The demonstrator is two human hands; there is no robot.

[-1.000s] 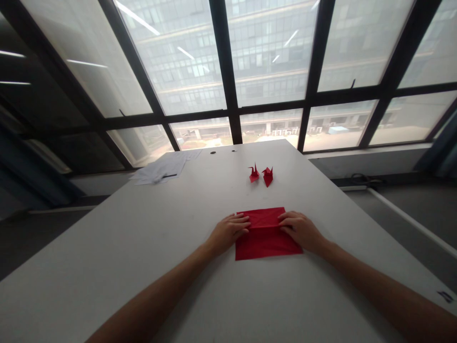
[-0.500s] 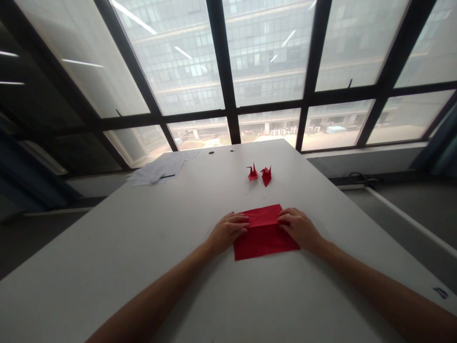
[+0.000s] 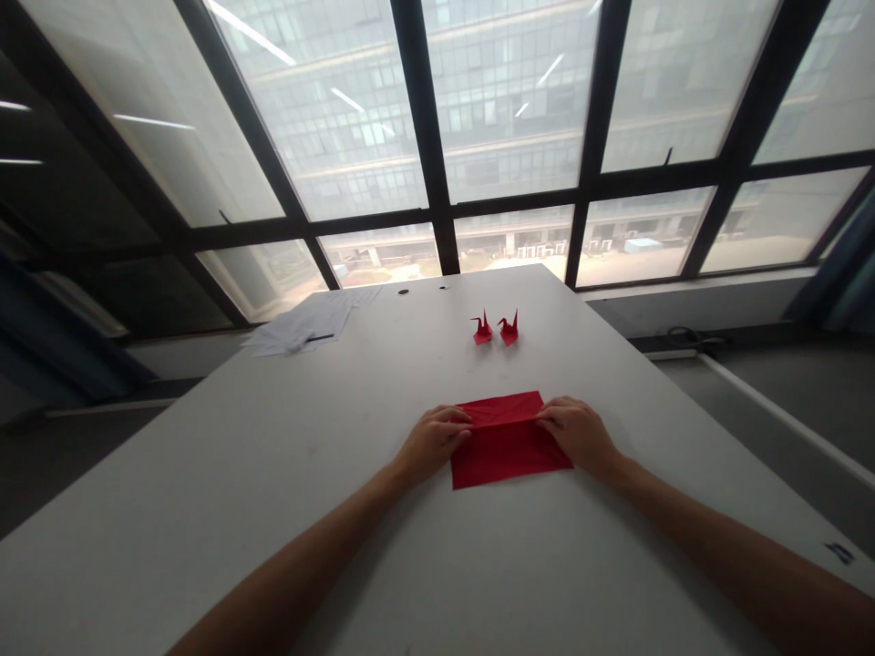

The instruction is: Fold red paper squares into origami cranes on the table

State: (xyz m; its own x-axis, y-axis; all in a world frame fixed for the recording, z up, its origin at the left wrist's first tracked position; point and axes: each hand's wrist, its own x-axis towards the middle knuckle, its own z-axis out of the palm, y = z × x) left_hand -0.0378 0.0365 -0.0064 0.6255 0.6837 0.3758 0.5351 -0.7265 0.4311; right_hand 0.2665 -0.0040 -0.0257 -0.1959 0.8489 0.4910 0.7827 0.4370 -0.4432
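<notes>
A sheet of red paper (image 3: 512, 451) lies in front of me with a raised crease running across its middle. At the left end of this crease, my left hand (image 3: 434, 442) is closed, thumb and fingers pinching the paper. My right hand (image 3: 578, 433) pinches the right end in the same way. The fingers of both hands cover the ends of the crease. Beyond the sheet stand two folded red paper cranes, a left crane (image 3: 482, 335) and a right crane (image 3: 509, 334), side by side and apart from my hands.
All this rests on a long white table (image 3: 273, 510). Loose white papers (image 3: 301, 323) with a dark pen (image 3: 320, 338) on them lie at its far left. A small dark mark or tag (image 3: 839, 553) is near the right edge. Large windows stand behind the table.
The crease stands up more sharply, and the sheet's near edge has drawn slightly away from me. The right crane has shifted its pose and now looks upright like the left one.
</notes>
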